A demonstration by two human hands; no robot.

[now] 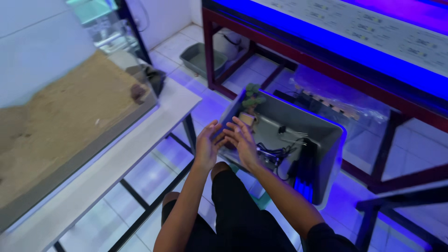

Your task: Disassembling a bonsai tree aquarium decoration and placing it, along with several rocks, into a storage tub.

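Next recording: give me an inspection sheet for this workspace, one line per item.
Surface: white table carrying a glass tank of sand.
Job's things: grey tub on the tiled floor, holding a small bonsai-like ornament.
Clutter: grey tray under the red-framed bench.
Grippers: left hand and right hand open, fingers spread, holding nothing, over the tub's near edge.
Cables: black cables coiled inside the tub.
Surroundings: blue lighting, white floor tiles.
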